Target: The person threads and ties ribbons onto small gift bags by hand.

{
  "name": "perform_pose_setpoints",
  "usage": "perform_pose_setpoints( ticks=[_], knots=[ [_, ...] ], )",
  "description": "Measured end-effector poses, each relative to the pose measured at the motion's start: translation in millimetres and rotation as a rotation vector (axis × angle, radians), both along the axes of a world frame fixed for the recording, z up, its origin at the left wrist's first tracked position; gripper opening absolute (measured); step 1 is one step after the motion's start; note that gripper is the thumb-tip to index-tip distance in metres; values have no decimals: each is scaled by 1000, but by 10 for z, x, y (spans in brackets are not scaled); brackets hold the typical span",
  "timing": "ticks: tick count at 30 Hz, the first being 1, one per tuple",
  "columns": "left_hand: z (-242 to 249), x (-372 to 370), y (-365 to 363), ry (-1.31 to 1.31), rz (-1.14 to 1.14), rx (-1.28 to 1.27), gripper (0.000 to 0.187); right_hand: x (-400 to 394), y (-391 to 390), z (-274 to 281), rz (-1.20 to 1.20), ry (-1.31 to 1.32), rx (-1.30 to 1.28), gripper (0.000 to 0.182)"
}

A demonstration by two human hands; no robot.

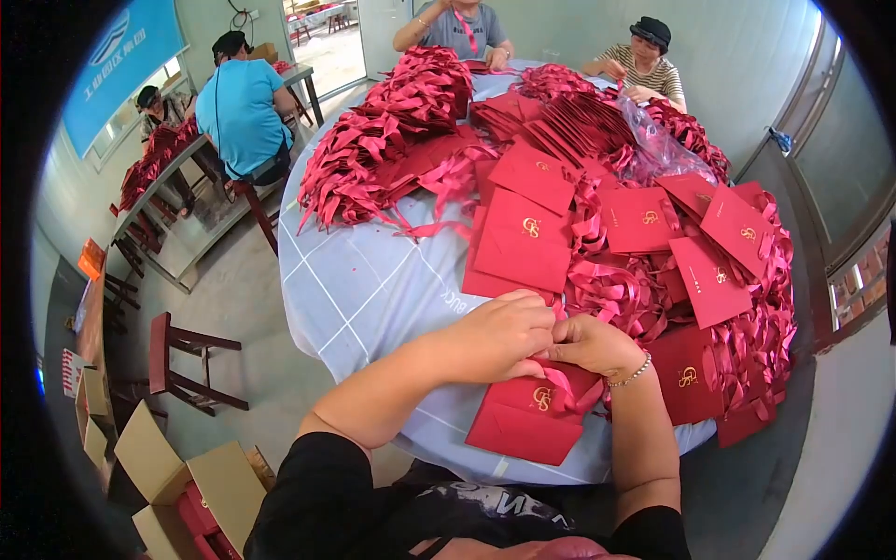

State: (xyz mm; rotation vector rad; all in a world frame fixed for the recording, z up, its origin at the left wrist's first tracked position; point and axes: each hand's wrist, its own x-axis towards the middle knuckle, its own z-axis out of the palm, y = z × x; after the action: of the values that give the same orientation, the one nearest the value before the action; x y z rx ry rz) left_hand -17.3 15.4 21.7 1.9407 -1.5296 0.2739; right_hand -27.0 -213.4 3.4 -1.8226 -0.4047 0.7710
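Note:
A red gift bag (525,431) with a gold logo lies flat at the table's near edge, directly in front of me. Its pink-red ribbon (563,381) runs up into my fingers. My left hand (504,334) is closed, pinching the ribbon above the bag. Close against it, my right hand (599,347), with a bracelet at the wrist, is also closed on the ribbon. The fingertips partly hide the ribbon between them. Just beyond my hands, more red bags (525,238) lie stacked, and others with tangled ribbons spread to the right.
A blue-grey cloth (350,280) covers the round table. Ribboned bags form a big heap (392,121) at the far left, beside clear plastic (653,149). Two people sit across; others work at a side table (173,201). A stool (191,364) and open carton (219,485) stand left.

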Motion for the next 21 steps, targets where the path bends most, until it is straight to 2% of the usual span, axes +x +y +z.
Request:
perform_pose_setpoints(
  ticks=[8,12,17,21],
  knots=[
    [70,-17,-22,-75,-68,-33,29,-15,-64,54,73,-68,30,18],
    [88,-44,-35,-112,-46,-40,28,-46,-36,22,14,2,80,18],
    [81,-11,-8,21,-45,-18,28,-71,36,51,-23,67,66,20],
    [16,64,9,61,-47,-20,28,-38,81,-221,-167,76,203,17]
  ],
)
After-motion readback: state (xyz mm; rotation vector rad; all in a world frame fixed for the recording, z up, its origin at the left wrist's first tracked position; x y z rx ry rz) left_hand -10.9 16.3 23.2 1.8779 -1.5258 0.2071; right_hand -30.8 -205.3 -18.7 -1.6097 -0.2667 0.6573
